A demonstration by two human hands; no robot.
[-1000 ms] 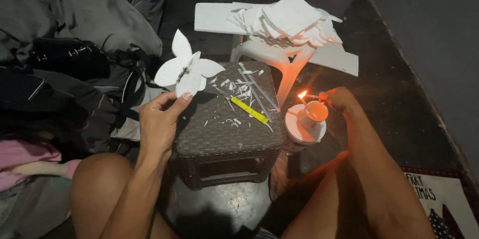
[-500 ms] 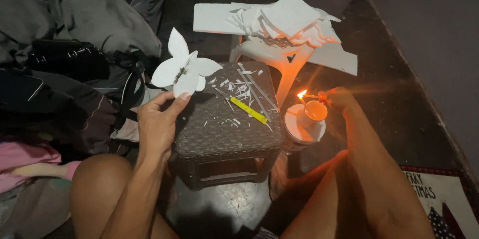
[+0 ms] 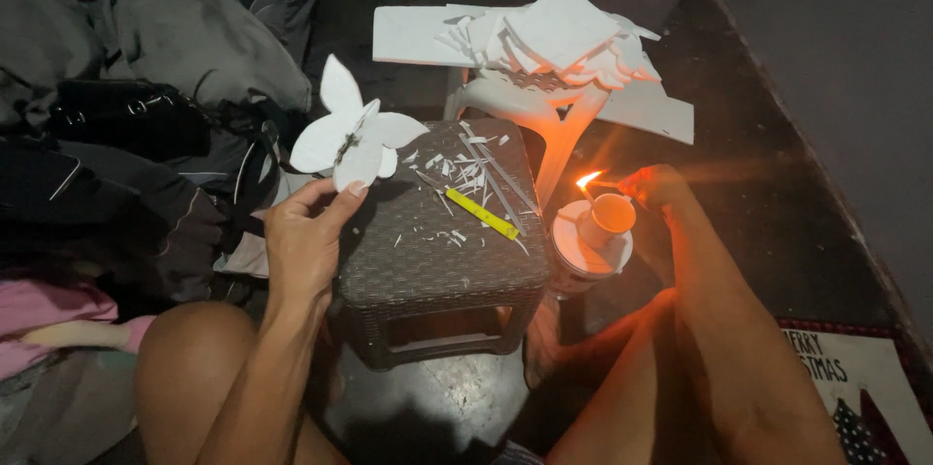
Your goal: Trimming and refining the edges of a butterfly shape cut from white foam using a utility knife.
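A dark woven stool (image 3: 437,232) stands between the person's knees as a work surface, strewn with white scraps. Behind it a white plastic stool (image 3: 530,101) bears a stack of white sheets (image 3: 554,33), kept within reach. The left hand (image 3: 306,241) pinches a white petal-shaped cutout (image 3: 355,135) by its lower edge, lifted clear of the stool and well apart from the fire. The right hand (image 3: 656,188) is closed on a thin stick whose lit tip meets the flame (image 3: 588,179) at a candle (image 3: 607,217) on a small saucer (image 3: 583,251) beside the stool. A yellow cutter (image 3: 481,213) lies on the stool top.
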